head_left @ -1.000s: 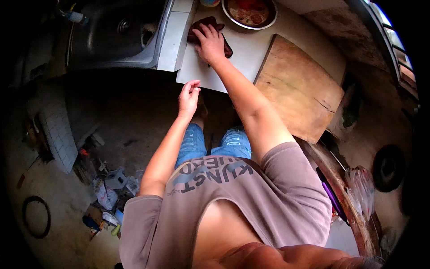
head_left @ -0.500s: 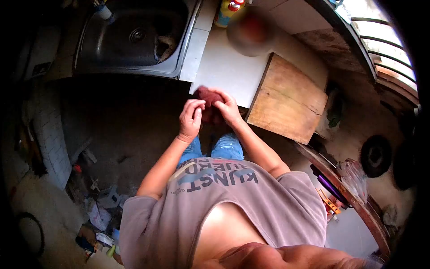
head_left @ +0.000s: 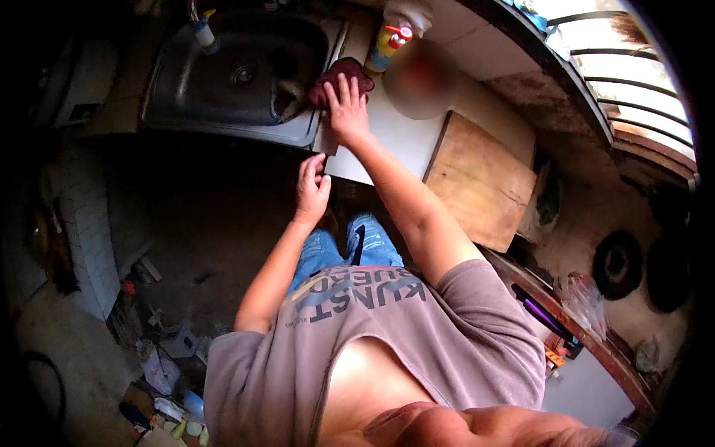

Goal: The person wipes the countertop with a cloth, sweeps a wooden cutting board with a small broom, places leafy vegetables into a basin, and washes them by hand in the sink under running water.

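A dark red cloth [head_left: 344,73] lies bunched on the strip between the sink and the white counter. My right hand [head_left: 346,108] rests on top of it, palm down, with fingers spread over the fabric. My left hand [head_left: 311,186] is held in front of the counter's front edge, below the sink corner. It is empty, its fingers loosely bent and apart. Left of the cloth is the metal sink [head_left: 194,112], its rim close to the fabric. Just beyond the cloth stands a yellow bottle [head_left: 383,54] with a red top.
A wooden board [head_left: 480,179] lies on the right of the white counter [head_left: 402,141]. Behind the bottle is a whitish plastic bag [head_left: 410,15]. A blurred round patch hides something reddish on the counter. A barred window [head_left: 633,67] is at upper right. Mixed litter [head_left: 171,365] covers the floor at lower left.
Both hands held the cloth in front of my body before. The right hand has carried it forward onto the sink-side strip; the left has let go and stayed low. The view has shifted slightly.
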Available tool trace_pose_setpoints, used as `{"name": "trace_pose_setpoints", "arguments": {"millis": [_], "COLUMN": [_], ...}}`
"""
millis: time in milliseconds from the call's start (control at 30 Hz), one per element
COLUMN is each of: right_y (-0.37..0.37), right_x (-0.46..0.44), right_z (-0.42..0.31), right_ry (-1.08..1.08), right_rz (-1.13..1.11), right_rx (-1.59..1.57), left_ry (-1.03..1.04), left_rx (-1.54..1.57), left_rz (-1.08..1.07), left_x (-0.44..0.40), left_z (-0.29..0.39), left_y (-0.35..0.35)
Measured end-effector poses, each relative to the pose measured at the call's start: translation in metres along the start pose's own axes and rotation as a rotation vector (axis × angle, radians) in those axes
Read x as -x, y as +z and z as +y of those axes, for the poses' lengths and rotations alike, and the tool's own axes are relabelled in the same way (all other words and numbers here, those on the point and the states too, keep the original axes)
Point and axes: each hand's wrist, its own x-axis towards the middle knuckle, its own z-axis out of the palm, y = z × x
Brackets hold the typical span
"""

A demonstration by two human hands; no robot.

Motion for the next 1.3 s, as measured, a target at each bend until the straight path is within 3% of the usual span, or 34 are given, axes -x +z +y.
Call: {"name": "trace_pose_setpoints", "arguments": {"millis": [167, 233, 367, 500, 567, 633, 667, 700, 767, 867, 967, 1033, 1100, 1133, 1167, 1233, 1300], "right_y": [0.015, 0.012, -0.016, -0.038, -0.028, -0.054, -0.059, -0.051, -0.092, -0.122, -0.121, -0.095, -0.084, -0.087, -0.085, -0.089, -0.097], "right_x": [-0.059, -0.054, 0.002, 0.079, 0.101, 0.114, 0.113, 0.112, 0.09, 0.045, 0.012, -0.005, -0.008, -0.016, -0.032, -0.064, -0.113], "right_z": [0.039, 0.04, 0.015, -0.022, -0.032, -0.037, -0.033, -0.027, -0.028, -0.022, -0.022, -0.012, -0.019, -0.025, -0.031, -0.051, -0.08], "right_ry": [0.034, 0.006, -0.226, -0.413, -0.351, 0.172, 0.195, 0.137, 0.293, -0.017, -0.07, -0.117, 0.03, 0.046, 0.052, 0.016, 0.133], "right_rz": [-0.01, 0.092, 0.143, 0.018, -0.244, -0.525, -0.507, -0.423, -0.313, 0.148, 0.313, 0.22, -0.274, -0.384, -0.379, -0.034, 0.025], "right_rx": [0.077, -0.005, -0.284, -0.621, -0.922, -1.355, -1.461, -1.473, -1.512, -1.132, -0.871, -0.522, -0.209, -0.075, -0.058, -0.238, -0.793], "left_ry": [-0.082, -0.093, -0.057, -0.054, -0.116, -0.201, -0.191, -0.186, -0.182, -0.137, -0.105, -0.127, -0.184, -0.222, -0.261, -0.26, -0.241], "left_rx": [0.016, 0.032, -0.057, -0.192, -0.128, 0.106, 0.156, 0.208, 0.229, 0.208, 0.134, 0.203, 0.244, 0.279, 0.318, 0.314, 0.425], "left_rz": [-0.126, -0.11, 0.052, 0.26, 0.276, 0.329, 0.349, 0.369, 0.351, 0.294, 0.222, 0.17, 0.083, 0.063, 0.045, 0.024, 0.03], "left_x": [0.007, 0.009, 0.015, 0.015, 0.017, 0.014, 0.008, 0.005, -0.006, -0.031, -0.052, -0.065, -0.077, -0.083, -0.091, -0.106, -0.122], "left_z": [0.004, 0.012, 0.02, 0.015, -0.004, 0.006, 0.012, 0.016, 0.022, 0.015, 0.008, 0.003, -0.003, -0.007, -0.012, -0.026, -0.04], "left_y": [0.01, 0.008, -0.005, -0.033, -0.049, -0.059, -0.062, -0.063, -0.065, -0.072, -0.085, -0.096, -0.114, -0.126, -0.137, -0.163, -0.185]}}
